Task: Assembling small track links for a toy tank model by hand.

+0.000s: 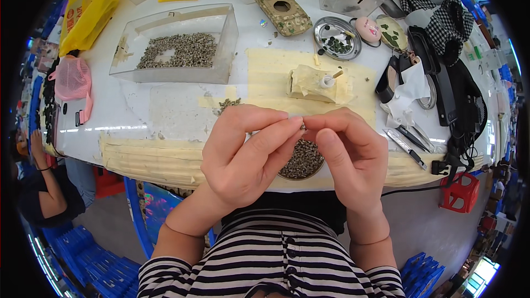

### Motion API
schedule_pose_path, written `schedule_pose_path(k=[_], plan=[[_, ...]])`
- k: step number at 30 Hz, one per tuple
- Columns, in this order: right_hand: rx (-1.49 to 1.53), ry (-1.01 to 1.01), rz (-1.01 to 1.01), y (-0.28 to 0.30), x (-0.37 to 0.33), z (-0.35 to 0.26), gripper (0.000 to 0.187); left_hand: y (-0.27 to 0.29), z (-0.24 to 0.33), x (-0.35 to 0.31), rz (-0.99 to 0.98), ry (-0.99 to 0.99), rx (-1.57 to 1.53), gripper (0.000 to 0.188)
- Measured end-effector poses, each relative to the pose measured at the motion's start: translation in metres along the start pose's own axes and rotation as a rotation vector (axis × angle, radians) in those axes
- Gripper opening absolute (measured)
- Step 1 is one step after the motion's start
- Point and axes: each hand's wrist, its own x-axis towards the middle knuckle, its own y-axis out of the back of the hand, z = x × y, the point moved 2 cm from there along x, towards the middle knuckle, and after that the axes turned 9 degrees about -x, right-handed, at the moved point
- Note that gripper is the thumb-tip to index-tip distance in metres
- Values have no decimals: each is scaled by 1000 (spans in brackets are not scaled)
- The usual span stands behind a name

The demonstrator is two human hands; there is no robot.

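Fingers (293, 123) pinch tiny part (302, 127) — direction, long axis unclear.

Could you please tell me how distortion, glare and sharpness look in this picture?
All in the head view: fisheye distortion bows the table's cream-taped front edge; white glare streaks the glossy white tabletop at left; the bare left hand and bare right hand look fairly sharp; the tiny greyish piece at their fingers is too small to make out clearly.

Bright, fairly even light. White glare streaking tabletop (130, 105), near left. Blown-out panel (483, 275), lower right. Fisheye bows taped front edge (154, 157); corners black, rim detail soft.
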Motion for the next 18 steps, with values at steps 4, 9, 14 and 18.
schedule_pose_path(k=[4, 9, 14, 18], plan=[[255, -122, 8, -5, -1, 4, 11, 1, 0, 0, -32, -8, -57, 34], [275, -135, 49, -5, 1, 4, 8, 2, 1, 0, -61, -17, -30, 31], [-450, 446, 200, -4, 2, 0, 20, -1, -2, 0, -17, -25, 8, 32], [-698, 691, 262, -10, -2, -4, 33, -2, -6, 1, 23, -4, 6, 30]])
